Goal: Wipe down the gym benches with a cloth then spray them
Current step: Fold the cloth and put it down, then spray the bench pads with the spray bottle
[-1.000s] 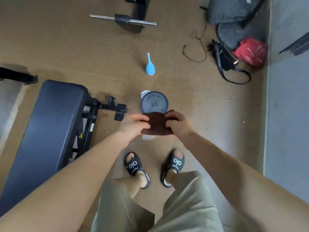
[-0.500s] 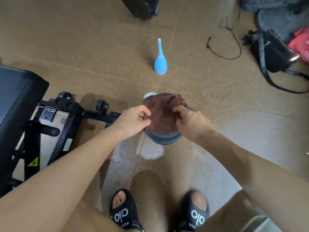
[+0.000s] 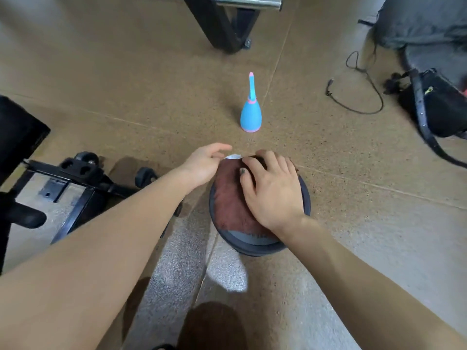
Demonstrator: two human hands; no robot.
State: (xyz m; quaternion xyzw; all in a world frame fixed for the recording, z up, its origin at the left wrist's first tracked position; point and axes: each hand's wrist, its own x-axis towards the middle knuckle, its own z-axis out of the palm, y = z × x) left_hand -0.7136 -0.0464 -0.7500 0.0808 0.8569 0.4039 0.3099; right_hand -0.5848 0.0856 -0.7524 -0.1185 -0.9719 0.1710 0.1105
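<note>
Right hand (image 3: 271, 192) flat, spread on 1 cloth (image 3: 231, 200) atop 1 weight plate (image 3: 252, 245); left hand (image 3: 204, 165) open, empty; clear floor (image 3: 151, 97) around 1 bottle (image 3: 250, 114)

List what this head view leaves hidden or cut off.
- Weight plate: top face covered by brown cloth and right hand.
- White object: mostly behind left hand; unidentifiable.
- Bench: cropped at left edge.
- Black bag: cropped at right edge.

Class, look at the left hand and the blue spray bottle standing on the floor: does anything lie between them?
Nothing visible does. The left hand hovers open beside the cloth, and only bare floor lies between it and the spray bottle.
</note>
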